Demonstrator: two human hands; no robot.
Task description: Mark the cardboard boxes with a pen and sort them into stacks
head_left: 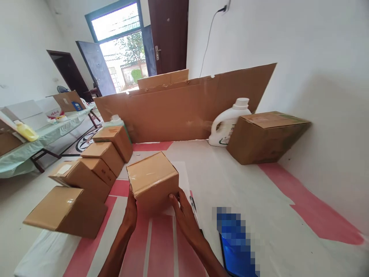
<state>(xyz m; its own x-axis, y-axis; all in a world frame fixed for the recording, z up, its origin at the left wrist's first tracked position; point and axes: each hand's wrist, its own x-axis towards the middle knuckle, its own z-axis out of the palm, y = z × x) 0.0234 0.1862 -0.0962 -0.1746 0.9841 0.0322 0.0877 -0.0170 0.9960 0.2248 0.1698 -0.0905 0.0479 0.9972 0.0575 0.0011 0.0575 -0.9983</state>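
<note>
A small brown cardboard box [157, 179] with clear tape over its top is held between my two hands, slightly tilted above the table. My left hand [131, 209] grips its left side, the fingers mostly hidden behind the box. On the right, my right hand [181, 206] presses its thumb on the near face, with fingers along the side. Beneath the box lies a white sheet of paper [182, 169], partly covered. A pen [193, 204] rests on the table just right of my right hand.
Several cardboard boxes [66, 207] line the table's left edge, with a greenish bottle [115, 120] behind them. A cardboard panel [173, 111] stands at the back. A white jug [227, 123] and a larger box [265, 138] sit back right. A blue-screened phone [238, 250] lies front right.
</note>
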